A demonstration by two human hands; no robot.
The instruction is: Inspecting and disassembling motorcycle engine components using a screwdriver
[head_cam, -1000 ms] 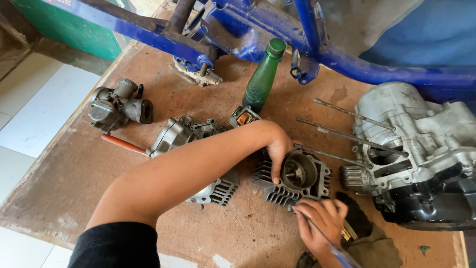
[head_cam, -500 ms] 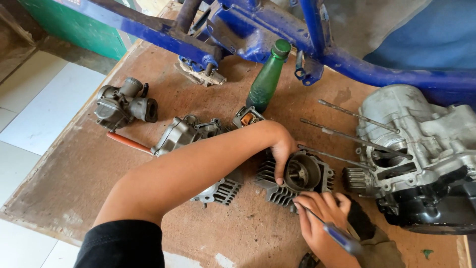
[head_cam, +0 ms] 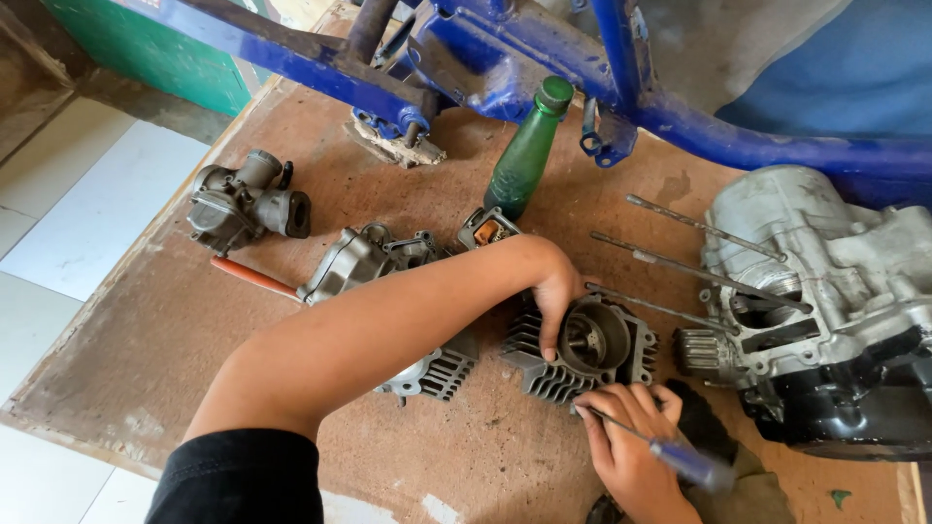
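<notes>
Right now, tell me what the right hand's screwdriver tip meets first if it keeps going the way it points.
Probably the finned cylinder: the right hand aims the screwdriver up-left, tip already at its lower fins. Depth is unclear.

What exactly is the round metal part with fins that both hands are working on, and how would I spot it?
Start at the big grey engine case on the right of the brown board. Just left of it lies the finned cylinder block, steadied by the left hand, the right hand at its near edge. Unlike the neighbouring finned part, it has a wide round bore.
</notes>
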